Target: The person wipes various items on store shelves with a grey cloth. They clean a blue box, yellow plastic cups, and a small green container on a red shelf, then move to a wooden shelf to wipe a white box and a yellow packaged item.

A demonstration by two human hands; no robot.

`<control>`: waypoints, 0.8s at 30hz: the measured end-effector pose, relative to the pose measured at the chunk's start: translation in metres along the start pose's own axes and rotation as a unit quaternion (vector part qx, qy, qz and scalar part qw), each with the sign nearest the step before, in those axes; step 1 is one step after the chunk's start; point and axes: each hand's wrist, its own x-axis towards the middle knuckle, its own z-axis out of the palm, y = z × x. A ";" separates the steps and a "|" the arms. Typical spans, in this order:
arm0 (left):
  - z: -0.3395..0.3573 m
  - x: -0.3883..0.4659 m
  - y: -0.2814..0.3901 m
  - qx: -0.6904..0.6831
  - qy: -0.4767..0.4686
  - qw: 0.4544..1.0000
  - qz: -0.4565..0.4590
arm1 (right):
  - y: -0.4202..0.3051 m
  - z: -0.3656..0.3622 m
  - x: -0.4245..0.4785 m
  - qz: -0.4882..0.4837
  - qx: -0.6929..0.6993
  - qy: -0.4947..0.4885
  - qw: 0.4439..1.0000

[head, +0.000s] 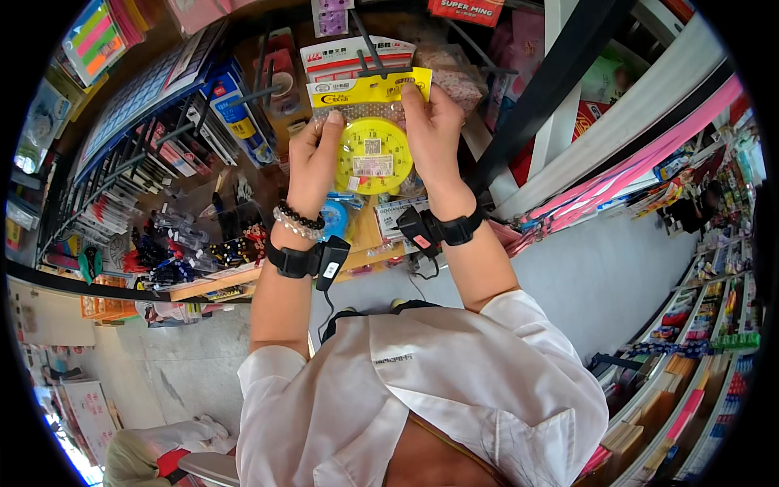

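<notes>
A clear plastic packet with a yellow header card [359, 91] is between my hands. Inside it sits a round yellow disc with clock numbers [398, 143], bearing a printed code and a white label. My left hand [316, 149] grips the packet's left edge, thumb on top. With thumb and bent fingers, my right hand [431, 125] pinches the upper right corner of the card. The header's top edge meets the end of a dark metal display hook [372, 52]; whether the hook passes through the card's hole I cannot tell. Behind the card hangs a white-and-red stationery packet [316, 58].
Several metal hooks [255, 94] jut out at the left, some with hanging packets. Pens in bins [176, 249] fill the lower left shelf. A black post [548, 85] slants along the right. A white box [389, 222] stands below the packet. A seated person's leg [134, 450] shows at lower left.
</notes>
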 end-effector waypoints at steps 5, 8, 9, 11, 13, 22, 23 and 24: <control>-0.008 0.008 -0.006 0.004 -0.016 1.000 -0.020 | -0.008 0.006 0.003 0.030 -0.034 -0.001 0.999; -0.008 0.012 -0.007 0.008 -0.004 0.999 -0.036 | 0.014 0.008 0.011 -0.010 -0.128 0.010 0.992; -0.011 0.011 -0.009 0.019 0.003 1.000 -0.024 | 0.014 0.011 0.012 -0.037 -0.137 0.009 0.990; -0.016 0.005 -0.014 0.112 0.038 0.992 0.049 | 0.021 0.007 0.012 -0.114 -0.165 0.020 0.979; -0.028 -0.016 -0.015 0.202 0.104 0.964 0.138 | -0.007 0.007 -0.009 -0.038 -0.077 0.004 0.996; -0.131 -0.135 -0.018 0.178 0.087 0.977 -0.079 | 0.121 0.010 -0.184 0.305 -0.094 -0.196 0.927; -0.138 -0.142 -0.019 0.179 0.067 0.976 -0.106 | 0.163 0.014 -0.199 0.347 -0.094 -0.166 0.918; -0.146 -0.151 -0.024 0.194 0.067 0.972 -0.113 | 0.177 0.024 -0.203 0.388 -0.108 -0.154 0.902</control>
